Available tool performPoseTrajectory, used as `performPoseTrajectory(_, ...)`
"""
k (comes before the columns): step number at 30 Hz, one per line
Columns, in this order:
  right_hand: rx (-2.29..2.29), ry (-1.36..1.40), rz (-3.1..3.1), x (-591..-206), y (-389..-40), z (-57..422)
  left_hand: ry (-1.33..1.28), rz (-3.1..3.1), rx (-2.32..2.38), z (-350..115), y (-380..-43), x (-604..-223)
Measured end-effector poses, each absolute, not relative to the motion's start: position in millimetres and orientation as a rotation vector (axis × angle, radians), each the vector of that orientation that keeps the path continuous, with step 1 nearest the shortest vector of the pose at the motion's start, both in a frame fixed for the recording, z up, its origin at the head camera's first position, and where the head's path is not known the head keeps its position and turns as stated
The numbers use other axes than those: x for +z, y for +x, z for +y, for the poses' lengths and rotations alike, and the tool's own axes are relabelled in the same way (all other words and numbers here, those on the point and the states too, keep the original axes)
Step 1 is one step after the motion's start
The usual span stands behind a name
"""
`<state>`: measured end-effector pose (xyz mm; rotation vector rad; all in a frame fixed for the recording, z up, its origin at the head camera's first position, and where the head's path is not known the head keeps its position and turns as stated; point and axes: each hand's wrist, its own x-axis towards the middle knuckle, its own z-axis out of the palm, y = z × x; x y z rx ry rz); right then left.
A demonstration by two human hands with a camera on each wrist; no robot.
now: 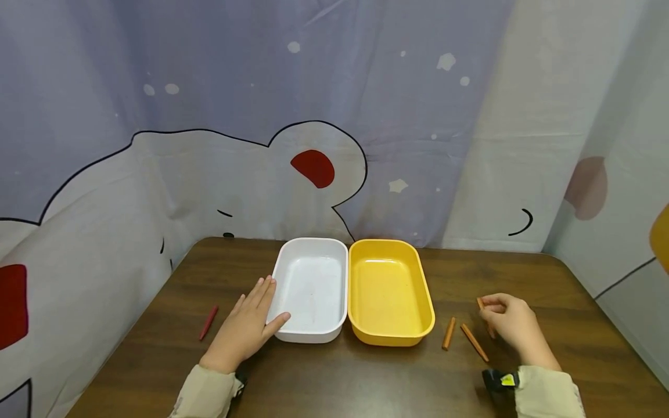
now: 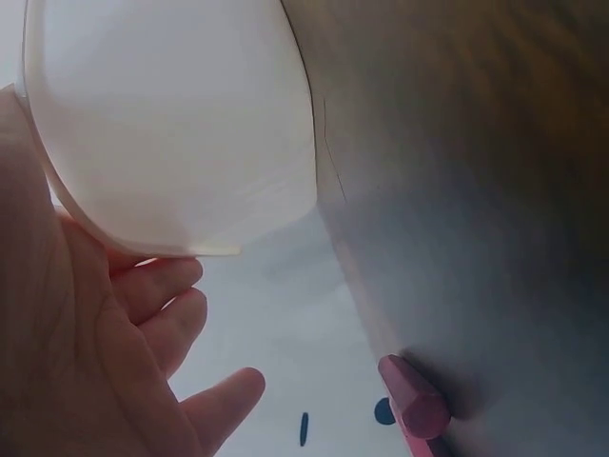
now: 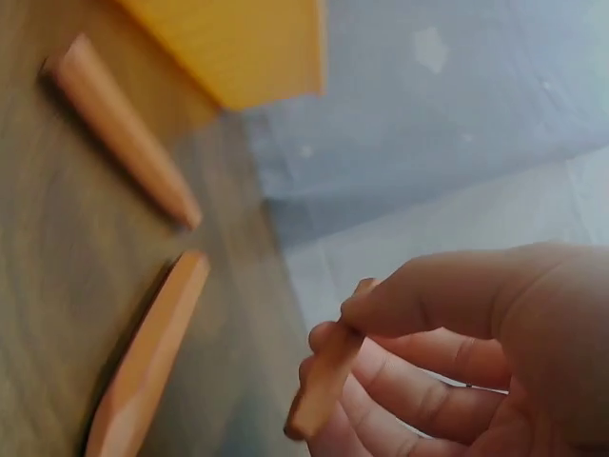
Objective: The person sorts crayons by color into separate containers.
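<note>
My left hand [image 1: 244,326] rests against the near left side of the white tray [image 1: 310,337], its fingers extended along the rim and the thumb over the edge. A red crayon [image 1: 208,323] lies on the table left of that hand; its faceted end shows in the left wrist view. At the right, my right hand [image 1: 514,328] pinches an orange crayon [image 3: 328,381] between thumb and fingers. Two more orange crayons lie between this hand and the yellow tray [image 1: 392,341]: one crayon [image 1: 449,333] nearer the tray, the other crayon [image 1: 474,342] nearer the hand.
Both trays stand side by side, with nothing in them, on the brown wooden table [image 1: 334,383]. A printed curtain [image 1: 407,116] hangs behind the table and along its sides. Dark straps [image 1: 499,380] sit at the wrists.
</note>
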<state>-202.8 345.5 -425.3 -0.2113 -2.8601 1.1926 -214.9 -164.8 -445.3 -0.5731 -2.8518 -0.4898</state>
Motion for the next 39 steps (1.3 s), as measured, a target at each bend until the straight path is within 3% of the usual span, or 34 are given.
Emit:
performPoseTrajectory(19,1.880,0.004,-2.525,-404,-199,314,-0.560,-2.870,-0.526,-164,-214,-441)
performPoseTrajectory(39,1.953,-0.066,-2.376,-397,-201,243,-0.574,-2.861,-0.566,-164,-215,-445)
